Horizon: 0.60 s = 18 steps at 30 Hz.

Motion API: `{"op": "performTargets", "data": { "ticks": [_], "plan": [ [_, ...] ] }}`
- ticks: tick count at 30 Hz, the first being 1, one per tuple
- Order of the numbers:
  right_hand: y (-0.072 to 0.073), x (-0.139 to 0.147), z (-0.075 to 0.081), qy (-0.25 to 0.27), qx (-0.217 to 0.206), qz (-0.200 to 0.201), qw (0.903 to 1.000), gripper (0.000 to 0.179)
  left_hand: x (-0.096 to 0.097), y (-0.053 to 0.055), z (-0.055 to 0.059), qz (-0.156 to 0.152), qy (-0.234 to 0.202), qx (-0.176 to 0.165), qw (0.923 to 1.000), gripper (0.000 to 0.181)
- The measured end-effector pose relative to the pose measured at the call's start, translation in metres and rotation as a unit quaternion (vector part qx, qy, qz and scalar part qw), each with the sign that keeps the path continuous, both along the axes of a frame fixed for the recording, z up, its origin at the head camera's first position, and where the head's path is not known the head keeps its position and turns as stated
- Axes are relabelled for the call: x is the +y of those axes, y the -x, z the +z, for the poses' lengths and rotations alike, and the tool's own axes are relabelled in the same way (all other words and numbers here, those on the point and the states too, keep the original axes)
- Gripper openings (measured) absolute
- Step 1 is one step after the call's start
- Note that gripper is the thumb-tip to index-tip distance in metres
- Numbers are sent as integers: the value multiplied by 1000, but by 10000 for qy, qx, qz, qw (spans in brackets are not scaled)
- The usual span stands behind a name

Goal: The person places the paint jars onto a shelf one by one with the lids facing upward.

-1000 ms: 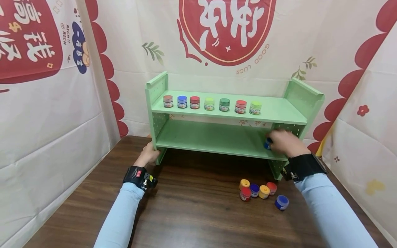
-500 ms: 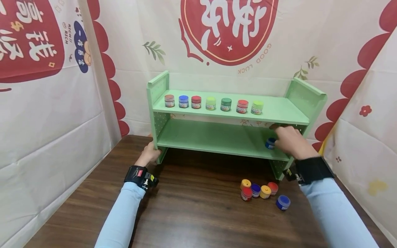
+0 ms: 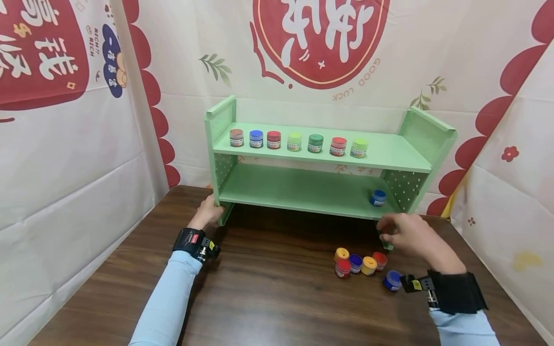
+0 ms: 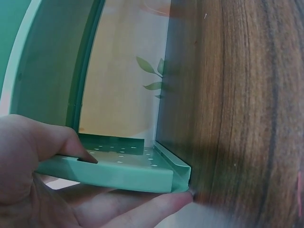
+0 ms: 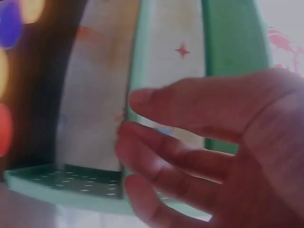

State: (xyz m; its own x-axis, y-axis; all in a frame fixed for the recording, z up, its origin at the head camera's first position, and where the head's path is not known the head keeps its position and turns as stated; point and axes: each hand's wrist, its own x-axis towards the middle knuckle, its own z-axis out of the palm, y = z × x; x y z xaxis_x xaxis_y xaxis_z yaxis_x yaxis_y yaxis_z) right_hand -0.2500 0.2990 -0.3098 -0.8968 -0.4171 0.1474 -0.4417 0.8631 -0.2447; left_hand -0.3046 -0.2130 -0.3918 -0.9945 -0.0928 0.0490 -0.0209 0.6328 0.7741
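The person's right hand (image 3: 411,238) hangs in front of the rack's right leg with its fingers loosely bent, thumb and fingertips apart. Just above it, a blue jar (image 3: 378,198) stands upright at the right end of the rack's lower shelf (image 3: 294,189). Below the hand, to its left, five small jars huddle on the brown table (image 3: 277,302), two yellow, two red and one blue, and a dark blue jar (image 3: 392,281) sits a little apart, right beside the wrist camera (image 3: 416,283). Across at the far end, the left hand (image 3: 208,212) is clamped on the side panel (image 4: 109,176) of the green rack (image 3: 212,144). Seven jars line the upper shelf (image 3: 385,149), running from brown at the left to light green. A white cloth (image 3: 173,72) with red print hangs behind.
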Motion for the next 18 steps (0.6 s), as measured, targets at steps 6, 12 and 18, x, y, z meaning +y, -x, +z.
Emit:
{"op": "performTargets", "data": {
  "ticks": [6,12,18],
  "plan": [
    [3,10,-18,-39,-452,101,9989,10,-1,0,1,-21,-76,-78,9999,36],
    [-1,24,-19,165,-1722,208,9847,20,-2,-2,1,-51,-60,7,10000,36],
    [-4,21,-20,417,-3101,-65,9498,30,-3,-2,1,-154,-102,-27,9998,38]
  ]
}}
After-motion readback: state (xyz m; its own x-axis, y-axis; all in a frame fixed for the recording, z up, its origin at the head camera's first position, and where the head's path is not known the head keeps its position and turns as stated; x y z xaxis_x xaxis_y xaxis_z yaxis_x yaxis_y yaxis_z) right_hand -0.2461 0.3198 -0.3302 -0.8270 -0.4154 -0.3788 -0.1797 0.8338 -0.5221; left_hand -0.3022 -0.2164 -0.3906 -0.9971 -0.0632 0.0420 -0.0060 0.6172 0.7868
